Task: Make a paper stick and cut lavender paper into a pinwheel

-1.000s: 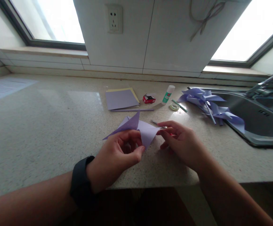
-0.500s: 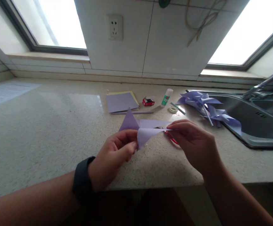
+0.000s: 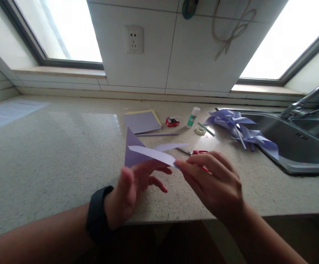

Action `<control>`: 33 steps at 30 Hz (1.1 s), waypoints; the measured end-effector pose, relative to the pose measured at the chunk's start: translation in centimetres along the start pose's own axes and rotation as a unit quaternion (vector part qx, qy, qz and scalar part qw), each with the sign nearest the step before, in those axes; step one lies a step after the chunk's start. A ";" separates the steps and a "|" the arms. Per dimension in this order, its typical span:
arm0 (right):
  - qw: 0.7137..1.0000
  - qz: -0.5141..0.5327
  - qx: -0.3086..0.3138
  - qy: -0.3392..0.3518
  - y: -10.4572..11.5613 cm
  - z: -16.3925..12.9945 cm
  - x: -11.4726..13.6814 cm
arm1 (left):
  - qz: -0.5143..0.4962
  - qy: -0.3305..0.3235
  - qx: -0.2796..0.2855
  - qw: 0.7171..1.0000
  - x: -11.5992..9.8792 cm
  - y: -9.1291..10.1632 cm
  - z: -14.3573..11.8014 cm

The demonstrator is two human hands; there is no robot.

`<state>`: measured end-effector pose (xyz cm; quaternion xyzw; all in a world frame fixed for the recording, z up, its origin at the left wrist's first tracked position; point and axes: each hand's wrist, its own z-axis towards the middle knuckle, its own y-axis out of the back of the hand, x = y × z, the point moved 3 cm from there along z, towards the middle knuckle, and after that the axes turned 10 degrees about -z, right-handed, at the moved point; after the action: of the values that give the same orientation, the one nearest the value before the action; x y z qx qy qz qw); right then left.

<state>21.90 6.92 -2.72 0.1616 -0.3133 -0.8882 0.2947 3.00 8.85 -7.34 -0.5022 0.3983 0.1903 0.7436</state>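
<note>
A home kitchen: speckled stone counter, steel sink with tap, tiled wall.

Two bare forearms are seen, with no sleeves reaching into view on either. A black band, broad and matte, is worn on the left wrist just behind the left hand; its face is not shown, so a watch or tracker cannot be told apart. The right hand and its wrist are left uncovered. No rings or gloves are seen.
</note>
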 end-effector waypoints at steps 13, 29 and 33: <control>0.997 0.068 -0.011 0.026 -1.0 -0.9 0.4 | 0.142 0.091 -0.119 0.979 0.6 0.7 1.0; 0.968 0.218 -0.011 -0.127 1.0 -3.3 -2.7 | 0.117 0.079 -0.176 0.974 0.5 0.8 1.0; 0.972 0.140 0.073 -0.175 1.4 -4.2 -4.6 | 0.113 0.079 -0.181 0.974 0.3 0.7 0.9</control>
<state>28.03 6.93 -4.46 -0.0205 -0.4438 -0.8271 0.3444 3.09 9.95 -7.88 -0.5934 0.4690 0.3016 0.5805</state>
